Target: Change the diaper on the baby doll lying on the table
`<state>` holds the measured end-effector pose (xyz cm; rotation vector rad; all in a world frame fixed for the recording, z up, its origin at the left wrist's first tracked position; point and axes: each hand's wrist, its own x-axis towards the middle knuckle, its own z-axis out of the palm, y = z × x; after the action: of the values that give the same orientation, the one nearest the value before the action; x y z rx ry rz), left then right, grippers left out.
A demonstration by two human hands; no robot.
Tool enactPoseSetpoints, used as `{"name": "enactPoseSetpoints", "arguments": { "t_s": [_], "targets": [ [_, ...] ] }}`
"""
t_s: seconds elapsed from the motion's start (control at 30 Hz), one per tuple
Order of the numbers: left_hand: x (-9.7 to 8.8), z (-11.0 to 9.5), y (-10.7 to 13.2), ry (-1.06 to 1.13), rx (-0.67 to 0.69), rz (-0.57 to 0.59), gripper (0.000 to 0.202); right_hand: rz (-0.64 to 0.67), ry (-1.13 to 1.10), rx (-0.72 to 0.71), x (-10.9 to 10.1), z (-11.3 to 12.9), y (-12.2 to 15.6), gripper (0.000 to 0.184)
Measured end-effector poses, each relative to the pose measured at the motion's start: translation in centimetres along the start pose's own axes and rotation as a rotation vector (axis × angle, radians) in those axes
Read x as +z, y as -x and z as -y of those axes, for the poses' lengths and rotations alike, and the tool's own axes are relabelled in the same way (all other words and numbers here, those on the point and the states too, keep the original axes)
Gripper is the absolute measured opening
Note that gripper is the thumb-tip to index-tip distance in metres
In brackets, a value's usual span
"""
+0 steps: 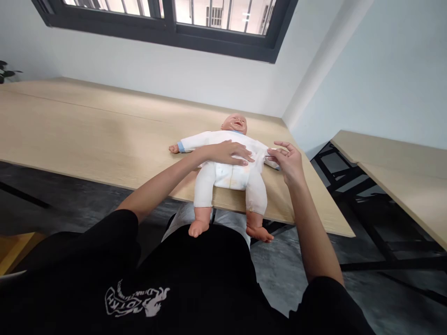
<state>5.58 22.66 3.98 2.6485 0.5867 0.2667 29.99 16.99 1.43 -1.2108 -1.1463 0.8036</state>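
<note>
A baby doll in a white romper lies on its back on the wooden table, head toward the wall, legs hanging over the near edge. My left hand rests flat across the doll's chest, fingers stretched out. My right hand is at the doll's far arm, thumb and fingers pinched on the white sleeve. The doll's other arm, with a blue cuff, sticks out to the left.
A second wooden table stands at the right across a gap with dark floor and black metal frames. White walls and a dark-framed window lie behind. A plant leaf shows at far left.
</note>
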Motion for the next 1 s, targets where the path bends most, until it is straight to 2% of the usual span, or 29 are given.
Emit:
{"name": "enactPoseSetpoints", "arguments": {
  "t_s": [0.17,0.27,0.33,0.4,0.5,0.57,0.7,0.77,0.83,0.93,1.0],
  "targets": [
    [0.7,0.3,-1.5,0.027,-0.023,-0.016,0.043,0.116,0.235,-0.078,3.2,2.1,0.3,0.051],
    [0.7,0.8,-2.4,0.016,-0.010,-0.051,0.048,0.125,0.397,-0.135,4.5,3.0,0.7,0.045],
    [0.7,1.3,-2.8,0.038,-0.035,-0.090,0.057,0.132,0.484,-0.155,5.2,3.1,1.1,0.042],
    [0.7,1.9,-3.2,0.090,-0.050,-0.119,0.075,0.143,0.573,-0.162,5.8,3.0,1.4,0.040],
    [0.9,2.3,-3.5,0.161,-0.032,-0.147,0.094,0.115,0.703,-0.242,6.7,2.5,1.7,0.039],
    [1.0,2.4,-3.7,0.176,-0.026,-0.162,0.090,0.100,0.752,-0.305,7.3,2.2,2.0,0.038],
    [0.9,2.2,-3.6,0.149,-0.023,-0.172,0.059,0.115,0.796,-0.342,8.4,2.4,3.2,0.040],
    [0.6,1.9,-2.9,0.120,-0.046,-0.206,0.049,0.141,0.829,-0.323,8.8,2.6,4.0,0.044],
    [0.2,1.7,-1.4,0.110,-0.065,-0.275,0.048,0.178,0.859,-0.293,8.8,2.6,4.7,0.049],
    [-0.1,1.6,2.3,0.158,-0.118,-0.442,0.048,0.246,0.822,-0.279,8.1,1.9,5.2,0.053],
    [0.2,1.9,5.2,0.178,-0.263,-0.607,0.032,0.260,0.766,-0.300,7.6,1.2,5.2,0.052]
  ]
}}
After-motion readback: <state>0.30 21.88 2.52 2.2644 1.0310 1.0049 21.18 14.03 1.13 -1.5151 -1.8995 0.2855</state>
